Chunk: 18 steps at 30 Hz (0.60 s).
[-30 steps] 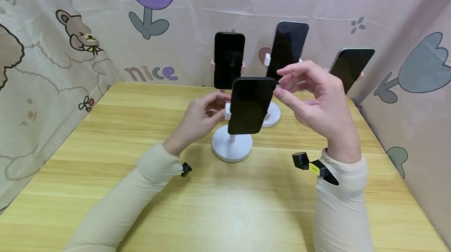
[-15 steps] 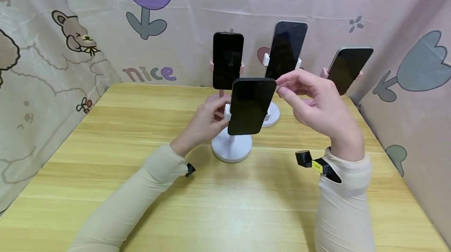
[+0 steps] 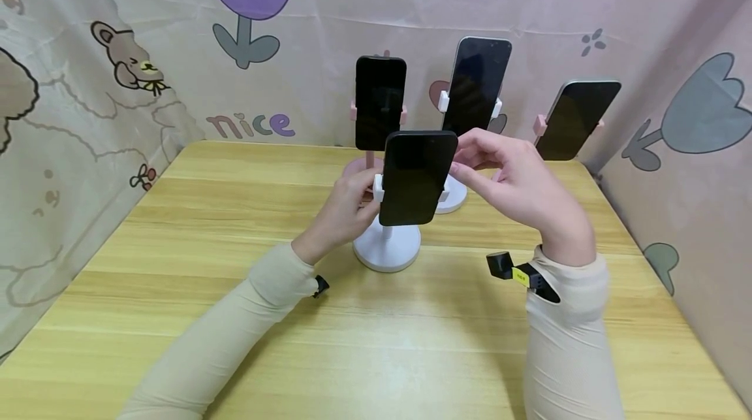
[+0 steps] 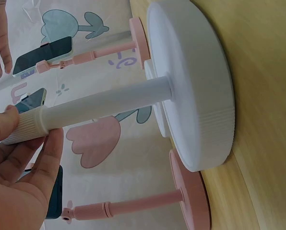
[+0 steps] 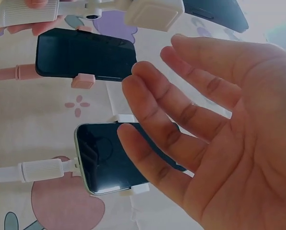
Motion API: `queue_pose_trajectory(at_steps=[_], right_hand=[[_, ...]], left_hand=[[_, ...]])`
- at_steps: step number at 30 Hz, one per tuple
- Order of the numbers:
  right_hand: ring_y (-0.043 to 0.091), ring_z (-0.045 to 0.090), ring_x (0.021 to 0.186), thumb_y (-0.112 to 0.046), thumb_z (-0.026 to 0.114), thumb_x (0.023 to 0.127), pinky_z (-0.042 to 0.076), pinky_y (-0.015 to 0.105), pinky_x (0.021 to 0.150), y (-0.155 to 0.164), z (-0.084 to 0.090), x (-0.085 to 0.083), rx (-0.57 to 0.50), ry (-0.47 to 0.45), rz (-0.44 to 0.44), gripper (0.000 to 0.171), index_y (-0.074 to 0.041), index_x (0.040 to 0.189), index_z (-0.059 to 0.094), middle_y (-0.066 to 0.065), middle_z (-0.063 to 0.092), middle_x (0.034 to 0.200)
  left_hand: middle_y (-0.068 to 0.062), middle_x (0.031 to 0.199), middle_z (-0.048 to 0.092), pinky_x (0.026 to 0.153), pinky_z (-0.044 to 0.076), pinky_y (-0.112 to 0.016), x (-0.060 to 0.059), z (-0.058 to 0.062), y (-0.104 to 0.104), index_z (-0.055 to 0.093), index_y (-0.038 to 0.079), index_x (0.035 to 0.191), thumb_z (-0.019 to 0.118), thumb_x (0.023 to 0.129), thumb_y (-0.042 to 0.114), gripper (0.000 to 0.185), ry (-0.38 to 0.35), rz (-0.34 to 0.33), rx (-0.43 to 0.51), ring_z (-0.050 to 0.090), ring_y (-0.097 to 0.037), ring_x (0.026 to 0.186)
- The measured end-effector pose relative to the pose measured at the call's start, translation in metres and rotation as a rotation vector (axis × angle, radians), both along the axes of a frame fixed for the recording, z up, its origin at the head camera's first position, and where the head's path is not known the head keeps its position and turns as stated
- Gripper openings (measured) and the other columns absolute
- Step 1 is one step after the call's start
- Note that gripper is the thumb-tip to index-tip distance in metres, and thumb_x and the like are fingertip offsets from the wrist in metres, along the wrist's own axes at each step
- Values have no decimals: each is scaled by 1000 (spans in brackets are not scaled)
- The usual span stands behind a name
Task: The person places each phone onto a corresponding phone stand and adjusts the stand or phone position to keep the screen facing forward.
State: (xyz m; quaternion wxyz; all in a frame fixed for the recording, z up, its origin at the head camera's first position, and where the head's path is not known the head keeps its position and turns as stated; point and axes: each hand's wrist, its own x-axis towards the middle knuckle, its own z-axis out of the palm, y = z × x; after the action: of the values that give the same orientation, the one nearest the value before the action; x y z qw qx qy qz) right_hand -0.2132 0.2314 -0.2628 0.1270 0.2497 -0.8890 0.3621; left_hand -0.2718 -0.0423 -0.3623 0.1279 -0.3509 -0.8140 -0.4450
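Broadly, a wooden table (image 3: 176,315) carried four stands with dark phones. Nearest stood the white stand (image 3: 386,247), its phone (image 3: 417,177) clamped upright at the table's middle. Behind it, the left hand (image 3: 341,211) gripped the stand's ribbed neck (image 4: 25,127), fingers curled round it. Just beside the phone's upper right edge, the right hand (image 3: 523,185) hovered with fingers loosely spread, holding nothing.

The counter (image 3: 176,302) is pale yellow wood with lengthwise grain. The nearest phone (image 3: 418,177) is black, clipped in a white stand (image 3: 386,249). At the far edge, black phones sit on pink stands (image 3: 363,165) and another white stand (image 3: 454,194). The backdrop (image 3: 117,48) is beige-pink with bears, purple tulips and "nice". Sleeves (image 3: 235,335) are cream
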Motion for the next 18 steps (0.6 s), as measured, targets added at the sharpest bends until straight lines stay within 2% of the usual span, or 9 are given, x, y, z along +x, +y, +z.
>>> queue_pose_trajectory(at_steps=[5, 11, 18], right_hand=[[10, 69, 91, -15, 71, 104, 52, 15, 86, 0, -4, -8, 20, -61, 47, 6, -11, 109, 71, 5, 75, 97], [16, 69, 89, -11, 70, 104, 55, 21, 81, -4, -16, -22, 59, -161, 96, 5, -10, 109, 69, 7, 75, 98], [21, 70, 93, -8, 71, 102, 58, 27, 83, -10, -28, -33, 98, -240, 93, 14, -6, 116, 69, 10, 76, 103]], left_hand=[[-18, 122, 77, 88, 68, -40, 1, 0, -1, 72, -3, 124, 67, 100, -4, 25, 15, 11, 0, 79, -31, 101], [-17, 124, 77, 89, 68, -42, 4, 1, -6, 72, -2, 126, 67, 99, -4, 27, 32, 21, -10, 78, -31, 103], [-20, 108, 77, 84, 67, -46, 9, 0, -16, 72, -4, 113, 67, 99, -3, 15, 25, 65, -46, 75, -31, 91]])
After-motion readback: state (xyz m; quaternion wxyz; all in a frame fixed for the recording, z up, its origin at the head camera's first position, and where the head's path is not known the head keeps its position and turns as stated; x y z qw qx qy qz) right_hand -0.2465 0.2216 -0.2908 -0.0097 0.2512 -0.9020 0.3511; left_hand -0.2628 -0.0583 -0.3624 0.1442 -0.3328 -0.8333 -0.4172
